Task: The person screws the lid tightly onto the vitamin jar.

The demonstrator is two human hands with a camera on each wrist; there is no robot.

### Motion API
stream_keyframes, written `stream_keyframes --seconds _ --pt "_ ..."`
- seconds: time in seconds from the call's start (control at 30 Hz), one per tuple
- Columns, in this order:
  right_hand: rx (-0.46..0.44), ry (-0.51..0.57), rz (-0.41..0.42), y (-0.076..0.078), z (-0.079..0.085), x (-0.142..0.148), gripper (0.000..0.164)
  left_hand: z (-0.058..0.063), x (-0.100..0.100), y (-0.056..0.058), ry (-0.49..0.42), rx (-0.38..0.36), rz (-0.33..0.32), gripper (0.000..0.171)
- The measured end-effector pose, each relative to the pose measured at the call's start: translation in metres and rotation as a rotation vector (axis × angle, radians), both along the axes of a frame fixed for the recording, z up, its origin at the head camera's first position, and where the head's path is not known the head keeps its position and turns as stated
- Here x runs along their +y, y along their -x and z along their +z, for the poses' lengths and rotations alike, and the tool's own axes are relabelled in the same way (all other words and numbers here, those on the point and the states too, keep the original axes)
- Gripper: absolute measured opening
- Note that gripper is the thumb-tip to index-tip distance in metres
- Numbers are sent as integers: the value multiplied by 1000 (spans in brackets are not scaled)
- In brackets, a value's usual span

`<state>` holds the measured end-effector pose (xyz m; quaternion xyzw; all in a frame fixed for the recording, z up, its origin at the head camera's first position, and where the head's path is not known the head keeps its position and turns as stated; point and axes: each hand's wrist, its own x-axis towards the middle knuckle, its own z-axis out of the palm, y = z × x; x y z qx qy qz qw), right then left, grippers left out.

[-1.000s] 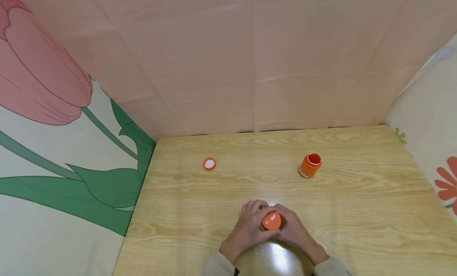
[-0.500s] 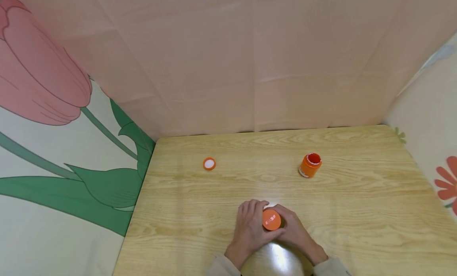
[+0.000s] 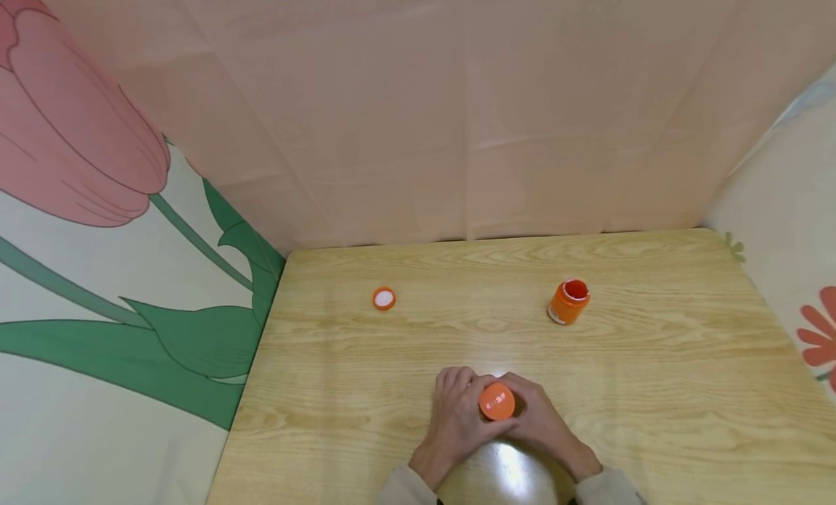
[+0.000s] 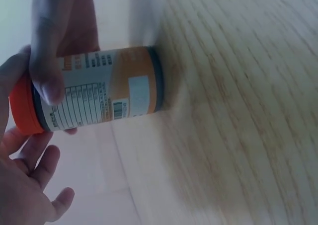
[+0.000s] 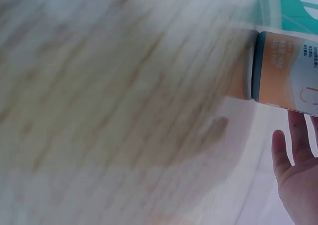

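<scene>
An orange-capped bottle (image 3: pixel 496 402) stands on the wooden table (image 3: pixel 653 389) near its front edge, between both hands. My left hand (image 3: pixel 456 416) curls round its left and far side, and my right hand (image 3: pixel 542 424) wraps the right side. In the left wrist view the labelled bottle (image 4: pixel 104 93) has an orange cap (image 4: pixel 22 108), and a finger (image 4: pixel 47 61) lies across the label by the cap. The right wrist view shows the bottle's base end (image 5: pixel 285 71) and a few fingers (image 5: pixel 293 170) beside it.
A second orange bottle (image 3: pixel 568 302), without a cap, stands at the back right of the table. A loose orange cap (image 3: pixel 383 299) lies white side up at the back left. Pink cloth hangs behind, and flower-printed cloth covers both sides.
My left hand has turned a little round the bottle's top, its wrist swinging to the right. The bottle and my right hand have stayed in place.
</scene>
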<state>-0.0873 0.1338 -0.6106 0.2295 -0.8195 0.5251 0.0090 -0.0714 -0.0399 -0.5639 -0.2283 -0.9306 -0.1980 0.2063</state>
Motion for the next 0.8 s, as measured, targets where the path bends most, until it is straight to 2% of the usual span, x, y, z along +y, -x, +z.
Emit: stream_keyframes --seconds 0.47,0.8 --pt "-44 -73 33 3 6 3 51 8 -6 4 -11 -47 -99 62" --pt "21 -45 66 5 10 5 53 11 -8 9 12 -82 -154 59"
